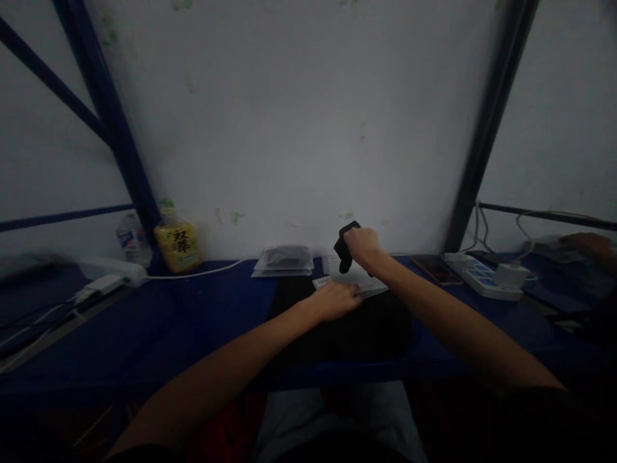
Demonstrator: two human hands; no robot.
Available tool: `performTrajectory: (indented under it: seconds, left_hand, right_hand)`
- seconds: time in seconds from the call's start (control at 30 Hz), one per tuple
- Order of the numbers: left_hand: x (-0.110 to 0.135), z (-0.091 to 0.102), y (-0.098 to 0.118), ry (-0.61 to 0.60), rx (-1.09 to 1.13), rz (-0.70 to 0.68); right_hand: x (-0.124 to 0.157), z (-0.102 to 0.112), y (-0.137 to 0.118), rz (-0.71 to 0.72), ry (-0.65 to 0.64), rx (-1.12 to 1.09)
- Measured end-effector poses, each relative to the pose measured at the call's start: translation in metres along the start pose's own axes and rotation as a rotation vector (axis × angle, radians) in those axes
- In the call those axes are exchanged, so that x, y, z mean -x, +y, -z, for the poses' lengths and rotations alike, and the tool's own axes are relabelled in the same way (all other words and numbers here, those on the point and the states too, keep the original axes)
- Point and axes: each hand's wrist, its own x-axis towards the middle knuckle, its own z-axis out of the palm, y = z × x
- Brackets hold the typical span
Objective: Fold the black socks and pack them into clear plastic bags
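Note:
My left hand (337, 301) lies palm down at the near edge of some white, flat sheets or packets (378, 289), its fingers stretched out. Just beyond it, my right hand (364, 247) is closed in a fist around a black bent object (343, 251), raised over the white sheets. The exact kind of the black object is too dark to make out. Beneath the sheets a black mat (347, 337) covers part of the blue table. A stack of translucent plastic bags (284, 259) lies left of my hands, by the wall.
A yellow drink bottle (177, 241) and a clear bottle (131, 239) stand at the back left. White cables and a power strip (108, 270) lie farther left. To the right are a phone (438, 269) and a socket strip with plugs (486, 276). Another person's hand (590, 245) shows at far right.

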Motion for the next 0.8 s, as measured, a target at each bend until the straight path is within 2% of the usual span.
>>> performTrajectory:
  seconds: [0.1,0.17,0.33,0.5,0.67,0.73,0.8]
  left_hand:
    - [0.001,0.0,0.007,0.011,0.029,0.001]
    - [0.002,-0.001,0.009,0.037,0.07,0.025]
    - [0.008,-0.002,0.012,0.065,0.178,0.141]
    - [0.012,-0.003,0.013,0.024,0.234,0.239]
    - [0.012,-0.013,0.003,-0.023,0.357,0.266]
    - [0.011,-0.022,-0.007,-0.01,0.451,0.255]
    - [0.011,-0.031,-0.017,0.015,0.584,0.244]
  right_hand:
    - [0.013,-0.023,-0.021,0.09,0.053,0.109]
    - [0.024,-0.035,-0.024,0.18,0.077,0.141]
    - [0.051,-0.049,-0.002,0.361,0.123,0.171]
    - [0.076,-0.058,0.022,0.315,0.146,-0.089]
    - [0.1,-0.077,0.027,0.215,0.178,-0.375]
    - [0.109,-0.085,0.027,0.261,0.255,-0.436]
    - [0.117,-0.09,0.026,0.386,0.319,-0.429]
